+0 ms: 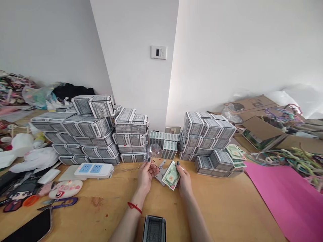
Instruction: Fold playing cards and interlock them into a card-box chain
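My right hand (184, 179) grips a small stack of green printed cards (171, 174), tilted above the wooden table (222, 208). My left hand (146, 174) is beside it, fingers curled on a piece of clear wrapper (154, 151) that rises from the fingertips; a red string circles that wrist. A flat grey carton piece (160, 173) lies between the hands. An open patterned box (154, 229) sits at the near edge between my forearms.
Piles of patterned grey card boxes stand left (96, 134) and right (207, 134), with green packs (165, 141) between them. A power strip (94, 169), scissors (58, 203) and a phone (30, 230) lie at left. Pink paper (285, 198) and cardboard boxes (262, 131) lie at right.
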A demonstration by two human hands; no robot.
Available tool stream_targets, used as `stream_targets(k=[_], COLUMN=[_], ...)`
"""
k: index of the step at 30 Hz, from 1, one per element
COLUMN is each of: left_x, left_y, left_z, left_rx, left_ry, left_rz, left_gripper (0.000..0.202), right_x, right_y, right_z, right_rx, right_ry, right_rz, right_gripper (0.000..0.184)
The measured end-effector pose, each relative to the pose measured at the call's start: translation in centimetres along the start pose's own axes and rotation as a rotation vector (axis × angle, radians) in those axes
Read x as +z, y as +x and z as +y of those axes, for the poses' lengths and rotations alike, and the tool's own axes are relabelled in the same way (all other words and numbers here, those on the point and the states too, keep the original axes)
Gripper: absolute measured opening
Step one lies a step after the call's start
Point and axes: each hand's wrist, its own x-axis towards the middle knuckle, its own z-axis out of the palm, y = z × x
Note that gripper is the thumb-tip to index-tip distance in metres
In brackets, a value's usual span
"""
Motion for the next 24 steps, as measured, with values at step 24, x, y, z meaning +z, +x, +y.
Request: stream_targets(k=[24], left_x=[0.5], left_y=[-1.4], left_z=[-1.7], left_rx=[0.473], left_ry=[0.939], left_rz=[-0.297], left_gripper=[0.023], right_x=[0.6], right_y=[-1.0], right_z=[-0.6], right_rx=[-0.007], right_ry=[0.048], right_rz=[-0.013], right_gripper=[0.033])
